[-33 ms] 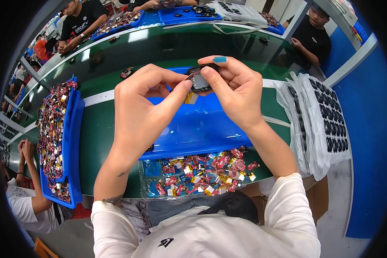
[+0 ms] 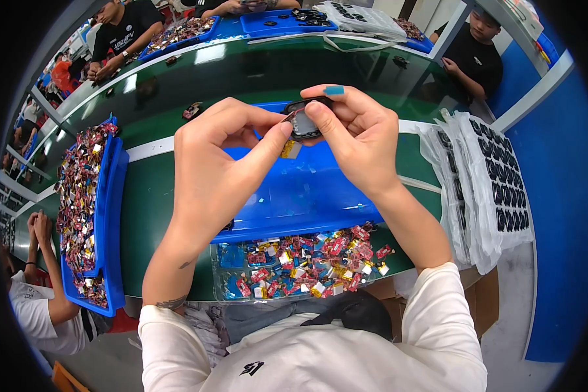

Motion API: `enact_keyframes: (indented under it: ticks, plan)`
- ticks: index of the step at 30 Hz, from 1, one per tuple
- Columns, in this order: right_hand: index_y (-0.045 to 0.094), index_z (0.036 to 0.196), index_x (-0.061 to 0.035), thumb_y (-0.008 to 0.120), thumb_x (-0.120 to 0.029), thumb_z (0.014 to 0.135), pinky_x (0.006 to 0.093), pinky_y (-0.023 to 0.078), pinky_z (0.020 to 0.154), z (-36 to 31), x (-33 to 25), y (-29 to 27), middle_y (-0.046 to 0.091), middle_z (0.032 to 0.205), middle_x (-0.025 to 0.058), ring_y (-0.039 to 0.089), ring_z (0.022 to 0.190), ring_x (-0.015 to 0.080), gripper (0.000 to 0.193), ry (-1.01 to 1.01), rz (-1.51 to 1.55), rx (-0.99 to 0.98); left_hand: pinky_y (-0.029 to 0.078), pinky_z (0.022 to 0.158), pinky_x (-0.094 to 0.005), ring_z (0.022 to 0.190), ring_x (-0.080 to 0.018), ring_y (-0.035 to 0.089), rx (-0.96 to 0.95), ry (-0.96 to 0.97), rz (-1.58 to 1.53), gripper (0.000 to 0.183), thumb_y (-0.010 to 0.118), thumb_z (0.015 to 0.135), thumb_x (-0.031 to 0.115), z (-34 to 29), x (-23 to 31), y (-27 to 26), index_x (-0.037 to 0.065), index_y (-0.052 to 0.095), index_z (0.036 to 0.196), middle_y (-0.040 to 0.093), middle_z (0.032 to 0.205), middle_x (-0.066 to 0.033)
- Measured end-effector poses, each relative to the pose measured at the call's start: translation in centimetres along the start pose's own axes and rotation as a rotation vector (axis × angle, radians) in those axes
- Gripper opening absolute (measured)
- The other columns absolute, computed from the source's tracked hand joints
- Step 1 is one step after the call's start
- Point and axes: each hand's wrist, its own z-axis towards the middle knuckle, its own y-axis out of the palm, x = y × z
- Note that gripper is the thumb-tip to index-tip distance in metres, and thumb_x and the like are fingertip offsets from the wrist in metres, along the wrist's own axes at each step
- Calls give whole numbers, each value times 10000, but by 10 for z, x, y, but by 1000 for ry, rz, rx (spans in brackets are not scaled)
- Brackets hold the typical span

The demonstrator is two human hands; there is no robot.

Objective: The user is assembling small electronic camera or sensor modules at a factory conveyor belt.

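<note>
Black rounded casing (image 2: pixel 304 119), small, raised above the blue tray (image 2: pixel 307 196) at centre. Right hand (image 2: pixel 359 140): fingers clamped on its far and right edges. Left hand (image 2: pixel 219 163): thumb and forefinger pinched at its left edge, by a yellowish tab (image 2: pixel 290 149). Handling advice, judged: keep the casing level, press lightly. Near side: clear tray of red and yellow parts (image 2: pixel 307 264).
</note>
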Motion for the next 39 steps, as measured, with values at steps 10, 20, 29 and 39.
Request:
enact_keyframes:
  ticks: [10, 20, 29, 39]
  plan:
    - [614, 958, 28, 638, -2, 821, 192, 507, 629, 4, 3, -4, 660, 802, 60, 623, 705, 63, 142, 34, -3, 26, 459, 563, -213, 658, -79, 603, -131, -225, -93, 126, 720, 787, 105, 3, -4, -2, -6, 702, 844, 669, 748, -50]
    - [584, 927, 21, 639, 14, 817, 212, 526, 633, -1, -10, -6, 662, 854, 86, 630, 744, 83, 124, 32, 24, 15, 464, 581, -191, 660, -58, 595, -137, -410, -463, 178, 749, 797, 124, 8, -7, 4, -2, 643, 866, 666, 753, -41]
    - [580, 966, 20, 636, -1, 855, 223, 535, 687, -2, -7, -2, 660, 907, 91, 648, 833, 111, 126, 6, 48, -51, 429, 561, -163, 638, -44, 552, -61, -260, -307, 227, 758, 780, 116, 3, -14, 6, 19, 597, 907, 625, 761, -32]
    - [586, 982, 10, 636, -20, 858, 233, 537, 753, -4, -3, -2, 650, 944, 79, 646, 859, 111, 137, -1, 101, -105, 469, 624, -191, 711, -48, 532, -120, -224, -365, 236, 699, 814, 77, 5, -10, 4, -7, 599, 1011, 589, 834, -23]
